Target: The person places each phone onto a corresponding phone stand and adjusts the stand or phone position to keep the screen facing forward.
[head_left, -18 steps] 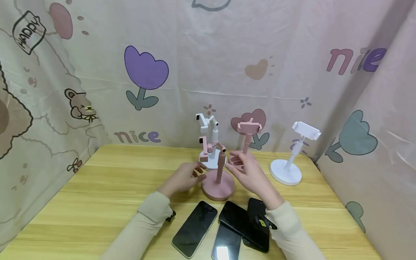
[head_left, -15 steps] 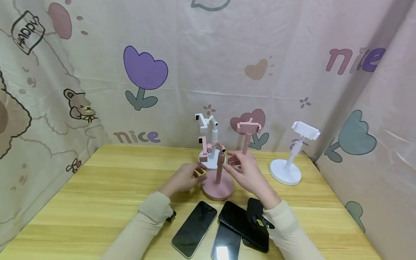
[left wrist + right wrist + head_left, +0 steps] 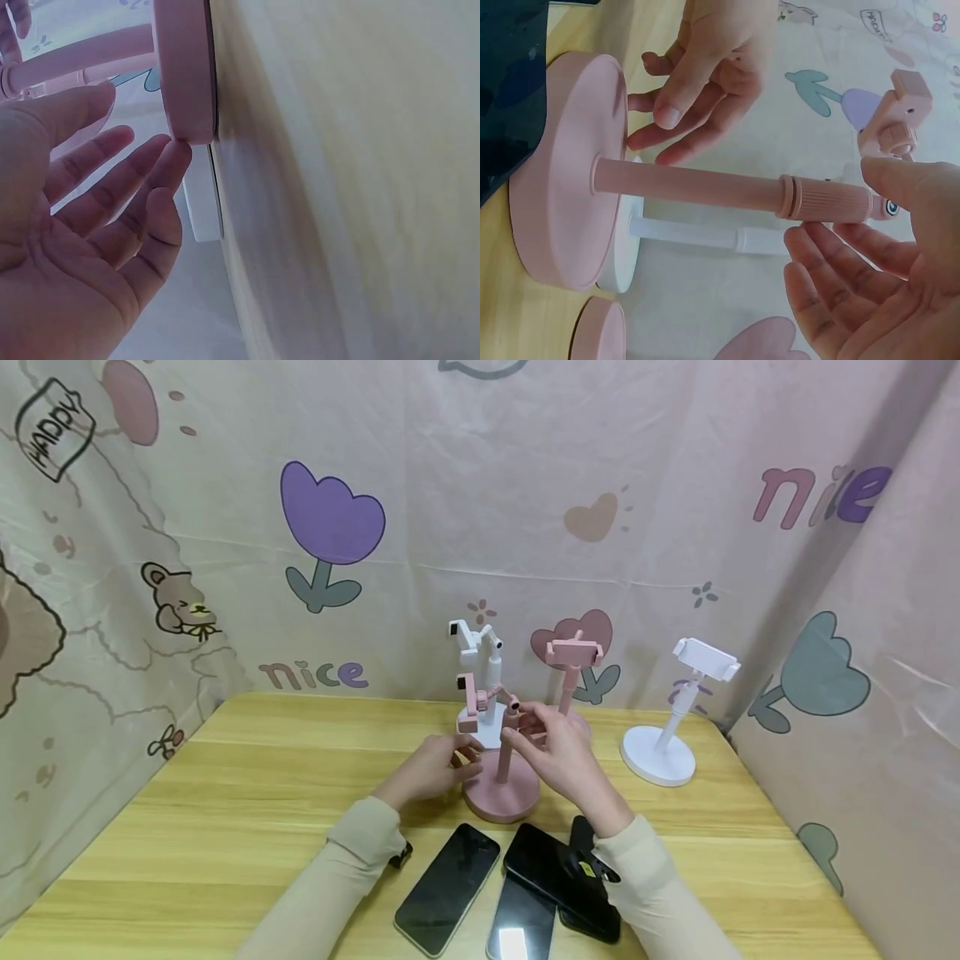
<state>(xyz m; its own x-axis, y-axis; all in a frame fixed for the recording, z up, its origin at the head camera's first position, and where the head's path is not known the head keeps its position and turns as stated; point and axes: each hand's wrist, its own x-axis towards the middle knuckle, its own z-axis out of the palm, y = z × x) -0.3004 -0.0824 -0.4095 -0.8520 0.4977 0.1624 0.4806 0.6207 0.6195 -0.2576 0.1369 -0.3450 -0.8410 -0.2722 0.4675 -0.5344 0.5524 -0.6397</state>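
A pink phone stand [image 3: 501, 793] stands upright in front of me, its clamp turned to the left. My right hand [image 3: 562, 756] curls loosely round its ribbed upper collar [image 3: 832, 201], thumb on one side and fingers on the other. How firmly it grips does not show. At the left edge of the round base, my left hand [image 3: 97, 202] has its fingertips touching or almost touching the rim, fingers relaxed and thumb apart. Several dark phones lie nearer to me, among them a single one [image 3: 447, 889] and an overlapping pile [image 3: 558, 877].
A white phone stand [image 3: 489, 681] is right behind the pink one. A second pink stand [image 3: 573, 653] is behind my right hand, and another white stand [image 3: 660, 756] stands to the right. Printed cloth [image 3: 465, 518] hangs behind the wooden table [image 3: 225, 827].
My right hand has moved left, from beside the pink stand's pole to round its collar. The left hand has shifted only slightly toward the base. The stands and phones have stayed put.
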